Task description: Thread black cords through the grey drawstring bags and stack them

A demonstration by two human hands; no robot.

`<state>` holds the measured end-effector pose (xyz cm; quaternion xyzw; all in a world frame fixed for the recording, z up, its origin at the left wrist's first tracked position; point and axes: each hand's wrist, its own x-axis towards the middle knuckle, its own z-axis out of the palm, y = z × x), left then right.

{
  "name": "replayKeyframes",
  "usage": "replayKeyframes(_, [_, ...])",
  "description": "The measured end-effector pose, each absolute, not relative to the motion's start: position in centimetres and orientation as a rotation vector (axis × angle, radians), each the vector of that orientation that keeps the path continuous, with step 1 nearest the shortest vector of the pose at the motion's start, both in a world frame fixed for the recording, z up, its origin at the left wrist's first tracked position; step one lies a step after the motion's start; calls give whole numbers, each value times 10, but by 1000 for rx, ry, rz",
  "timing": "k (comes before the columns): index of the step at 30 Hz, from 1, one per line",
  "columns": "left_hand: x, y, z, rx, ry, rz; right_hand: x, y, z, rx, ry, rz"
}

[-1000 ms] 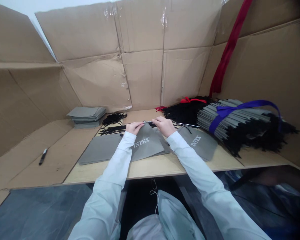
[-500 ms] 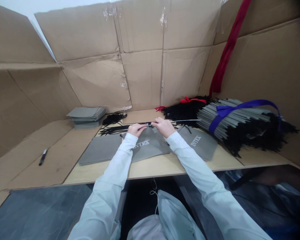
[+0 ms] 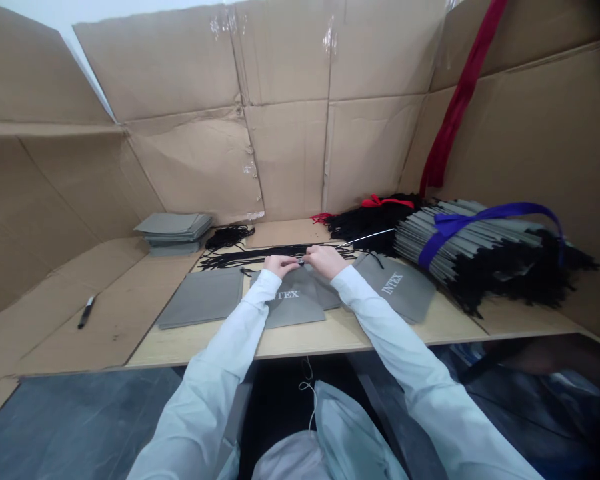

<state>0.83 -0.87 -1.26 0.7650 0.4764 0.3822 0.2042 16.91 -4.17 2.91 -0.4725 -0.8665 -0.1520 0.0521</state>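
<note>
A grey INTEX pouch (image 3: 296,311) lies in front of me, its top edge raised between my hands. My left hand (image 3: 281,265) pinches the pouch at that top edge. Close beside it, my right hand (image 3: 325,260) is closed on a thin metal rod (image 3: 367,237), which sticks out to the upper right. The rod's other end, at the pouch's edge, is too small to make out clearly. Grey pouches (image 3: 203,300) lie flat to the left. More INTEX pouches (image 3: 405,290) with a black cord lie to the right. Loose black cords (image 3: 240,256) stretch behind my hands.
Stacked grey pouches (image 3: 174,230) and a black cord bundle (image 3: 229,235) stand at the back left. At right are a purple-ribboned pouch bundle (image 3: 473,233) and red-tied black cords (image 3: 375,217). A marker (image 3: 85,313) lies left. Cardboard walls (image 3: 285,160) surround the table.
Both hands have come slightly down and toward me. The rod now tilts more steeply up to the right. The pouch's lower edge has swung to the left and lies straighter.
</note>
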Motion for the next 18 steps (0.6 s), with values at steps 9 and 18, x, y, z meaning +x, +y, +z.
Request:
replayKeyframes(9, [11, -4, -25, 1839, 1172, 1123, 165, -41, 28, -1457, -2681, -290])
replayKeyframes(18, [14, -11, -22, 1977, 1222, 1075, 162, -43, 19, -1469, -2662, -221])
